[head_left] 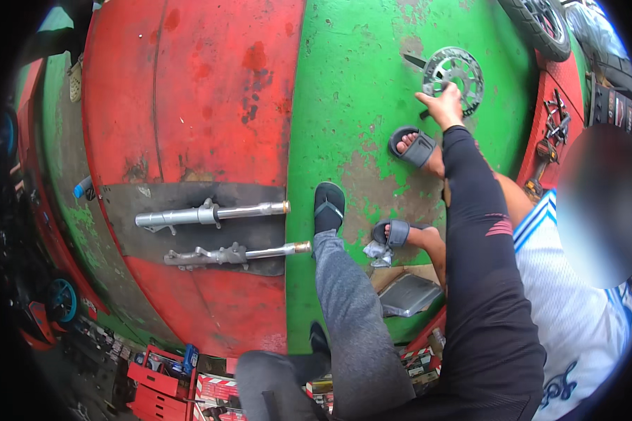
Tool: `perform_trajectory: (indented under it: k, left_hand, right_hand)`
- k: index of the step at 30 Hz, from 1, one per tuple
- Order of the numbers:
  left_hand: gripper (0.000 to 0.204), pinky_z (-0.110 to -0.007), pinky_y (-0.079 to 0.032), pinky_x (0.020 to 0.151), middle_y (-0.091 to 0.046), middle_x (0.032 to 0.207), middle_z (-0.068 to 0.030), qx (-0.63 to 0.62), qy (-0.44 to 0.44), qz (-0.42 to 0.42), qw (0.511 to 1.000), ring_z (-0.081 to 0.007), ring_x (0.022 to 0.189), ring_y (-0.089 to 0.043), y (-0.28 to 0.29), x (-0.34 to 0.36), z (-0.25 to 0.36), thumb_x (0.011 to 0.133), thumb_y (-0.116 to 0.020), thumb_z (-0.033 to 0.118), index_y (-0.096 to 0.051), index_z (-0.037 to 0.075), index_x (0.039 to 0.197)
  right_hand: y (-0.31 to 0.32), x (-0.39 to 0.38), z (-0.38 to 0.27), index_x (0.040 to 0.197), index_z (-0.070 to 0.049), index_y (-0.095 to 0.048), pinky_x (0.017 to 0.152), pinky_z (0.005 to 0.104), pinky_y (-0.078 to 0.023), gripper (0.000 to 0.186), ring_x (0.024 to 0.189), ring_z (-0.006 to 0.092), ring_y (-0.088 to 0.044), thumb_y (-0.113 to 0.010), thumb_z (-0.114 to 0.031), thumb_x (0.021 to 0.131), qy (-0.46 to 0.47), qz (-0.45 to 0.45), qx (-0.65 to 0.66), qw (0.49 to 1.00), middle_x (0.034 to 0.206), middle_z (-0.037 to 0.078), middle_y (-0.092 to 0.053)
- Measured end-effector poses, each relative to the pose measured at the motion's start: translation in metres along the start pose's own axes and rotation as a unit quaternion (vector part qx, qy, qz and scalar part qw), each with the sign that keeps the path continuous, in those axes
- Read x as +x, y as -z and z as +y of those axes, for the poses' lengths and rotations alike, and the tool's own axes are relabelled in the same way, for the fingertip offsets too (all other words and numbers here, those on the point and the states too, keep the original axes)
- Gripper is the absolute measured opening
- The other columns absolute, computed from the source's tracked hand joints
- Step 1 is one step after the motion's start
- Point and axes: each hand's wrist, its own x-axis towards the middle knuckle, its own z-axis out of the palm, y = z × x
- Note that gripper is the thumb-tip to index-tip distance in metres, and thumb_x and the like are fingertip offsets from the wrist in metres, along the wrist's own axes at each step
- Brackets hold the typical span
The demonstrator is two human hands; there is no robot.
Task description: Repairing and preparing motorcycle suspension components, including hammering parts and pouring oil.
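Note:
My right hand (444, 105), in a black sleeve, reaches far out to the right. Its fingers are closed at the near left part of a round brake disc (470, 81) with a ring of cutouts, over the green floor. The fingers partly cover the disc's middle. A dark blade-like piece (414, 61) sticks out beside the disc; I cannot make out what it is. Two silver motorcycle fork legs (182, 216) lie side by side on the dark patch of the red platform (218, 105), to the left of my leg. My left hand is out of view.
A person in sandals (418, 149) and a white jersey (569, 316) sits close on the right. Beyond are a tyred wheel (541, 24) and tools with a drill (546, 149). A plastic-wrapped dark package (409, 295) lies near my leg. A red tool drawer unit (154, 389) stands lower left.

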Motion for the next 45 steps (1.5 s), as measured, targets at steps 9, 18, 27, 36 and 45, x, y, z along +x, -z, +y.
perform_trajectory:
  k: [9,18,27,36,45]
  left_hand:
    - [0.042,-0.03,-0.047,0.056,-0.065,0.09,-0.0092,-0.064,-0.049,0.003,0.997,-0.0163,0.069,-0.059,0.002,0.047,-0.102,0.092,-0.077,0.02,-0.057,-0.004,0.121]
    - [0.045,-0.027,-0.049,0.071,-0.058,0.102,-0.0055,-0.032,-0.308,-0.055,0.949,-0.0125,0.081,-0.053,0.017,0.132,-0.243,0.086,-0.073,-0.003,-0.054,-0.002,0.128]
    - [0.039,-0.027,-0.048,0.07,-0.061,0.093,-0.0017,0.106,-0.415,-0.09,0.899,-0.0107,0.078,-0.056,0.015,0.162,-0.244,0.086,-0.073,-0.001,-0.056,-0.001,0.121]
    - [0.039,-0.025,-0.048,0.071,-0.062,0.09,0.0005,0.333,-0.579,-0.066,0.741,-0.0085,0.078,-0.056,-0.092,0.167,-0.209,0.086,-0.071,-0.002,-0.058,0.0,0.123]
    - [0.048,-0.029,-0.048,0.064,-0.06,0.074,-0.0016,0.461,-0.622,-0.021,0.633,-0.0106,0.067,-0.056,-0.286,0.177,-0.191,0.083,-0.082,0.015,-0.064,0.006,0.126]
  right_hand:
    - [0.054,-0.275,-0.11,0.139,0.004,-0.041,0.102,0.0493,-0.049,0.098,0.124,0.0456,-0.055,-0.087,-0.049,0.071,0.168,0.178,0.155,0.957,0.135,0.027,-0.05]
    - [0.11,-0.722,-0.041,0.138,0.003,-0.04,0.102,0.0493,-0.048,0.092,0.124,0.0467,-0.053,-0.09,-0.033,0.07,-0.02,0.022,0.311,0.95,0.136,0.026,-0.049]
    - [0.055,-0.951,0.178,0.126,-0.002,-0.048,0.096,0.0461,-0.052,0.08,0.115,0.0387,-0.06,-0.093,-0.031,0.067,-0.292,-0.049,0.252,0.921,0.124,0.02,-0.056]
    - [-0.065,-1.086,0.421,0.124,-0.008,-0.046,0.091,0.0487,-0.055,0.084,0.11,0.0393,-0.065,-0.096,-0.031,0.061,-0.402,-0.127,0.199,0.885,0.125,0.019,-0.057]
    - [-0.216,-1.174,0.565,0.14,0.002,-0.045,0.105,0.0459,-0.047,0.099,0.125,0.0423,-0.057,-0.098,-0.017,0.058,-0.38,-0.118,0.223,0.89,0.138,0.023,-0.056]
